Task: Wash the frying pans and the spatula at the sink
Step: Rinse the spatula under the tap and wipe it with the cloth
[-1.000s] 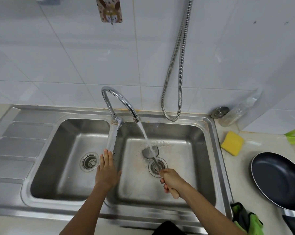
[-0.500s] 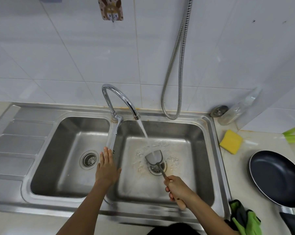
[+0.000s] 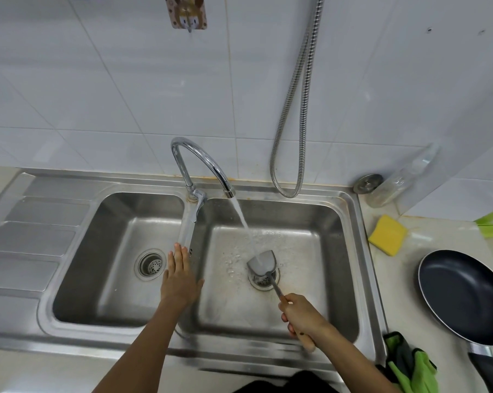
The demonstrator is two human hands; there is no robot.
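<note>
My right hand (image 3: pixel 302 317) grips the wooden handle of a metal spatula (image 3: pixel 263 263), whose blade sits under the running stream above the drain of the right basin (image 3: pixel 319 268). The tap (image 3: pixel 200 163) curves over that basin and water pours from its spout. My left hand (image 3: pixel 180 276) lies flat, fingers together, on the divider between the two basins and holds nothing. A black frying pan (image 3: pixel 463 296) rests on the counter at the right, its dark handle pointing to the lower right corner.
A yellow sponge (image 3: pixel 388 235) lies on the counter behind the pan. A green and grey cloth (image 3: pixel 410 361) sits at the front right. A clear bottle (image 3: pixel 395 182) leans in the corner. A metal hose (image 3: pixel 296 109) hangs on the wall. The left basin (image 3: pixel 103 265) and a drainboard (image 3: pixel 29 251) lie to the left.
The spatula blade has shifted slightly toward me and to the right under the stream, and my right hand has drawn back with it. My left hand stays on the divider.
</note>
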